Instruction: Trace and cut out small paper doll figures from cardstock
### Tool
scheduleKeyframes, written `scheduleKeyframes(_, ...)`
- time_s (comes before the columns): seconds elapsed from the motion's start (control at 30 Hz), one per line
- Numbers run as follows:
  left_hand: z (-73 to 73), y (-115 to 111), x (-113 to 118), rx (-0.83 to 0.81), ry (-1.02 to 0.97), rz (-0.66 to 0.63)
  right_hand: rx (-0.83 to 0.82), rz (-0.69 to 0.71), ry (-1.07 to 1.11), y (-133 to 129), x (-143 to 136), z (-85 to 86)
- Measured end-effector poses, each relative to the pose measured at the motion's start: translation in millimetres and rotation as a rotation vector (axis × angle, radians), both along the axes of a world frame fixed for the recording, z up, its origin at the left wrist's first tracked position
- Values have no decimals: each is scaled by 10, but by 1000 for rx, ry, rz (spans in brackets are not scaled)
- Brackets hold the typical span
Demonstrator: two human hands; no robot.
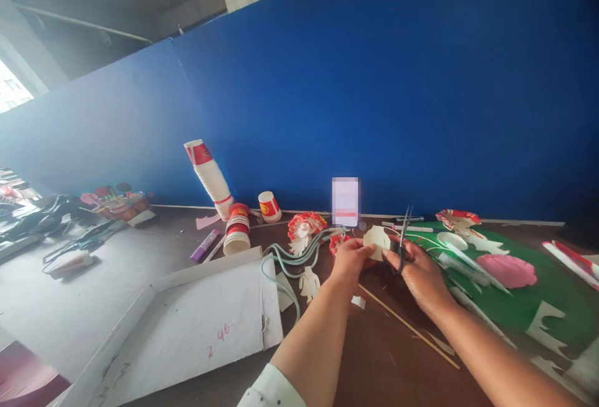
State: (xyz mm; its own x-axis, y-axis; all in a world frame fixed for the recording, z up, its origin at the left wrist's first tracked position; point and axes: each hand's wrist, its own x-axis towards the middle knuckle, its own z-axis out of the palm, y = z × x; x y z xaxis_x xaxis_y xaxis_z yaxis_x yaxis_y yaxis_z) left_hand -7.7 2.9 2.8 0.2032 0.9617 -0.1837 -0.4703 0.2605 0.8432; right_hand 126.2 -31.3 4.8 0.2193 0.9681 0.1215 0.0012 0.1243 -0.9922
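My left hand (352,258) pinches a cream paper cutout (375,241) by its lower left side, above the brown table. My right hand (420,269) is closed around a pair of scissors (405,232), whose blades point up, away from me. Its thumb and a finger also reach the cutout's right edge. The blades stand just to the right of the paper. Below my left wrist lies another cream cutout (309,283) with a notched outline. Behind my hands is a red-and-white flower shape (306,229) made from a cut paper cup.
A white cardboard tray (201,326) lies at left, beside a looped pale cable (281,256). Stacked paper cups (213,185) lean by the blue partition (374,82). A wooden stick (412,327) lies in front. At right, a green sheet (503,307) carries a pink scalloped piece (508,269).
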Motion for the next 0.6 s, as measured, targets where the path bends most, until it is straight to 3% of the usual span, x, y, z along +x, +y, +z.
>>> scheduleKeyframes(0.6,3,2,-27,-21,-36,-15,-47,-45,-34,-70,-56,120)
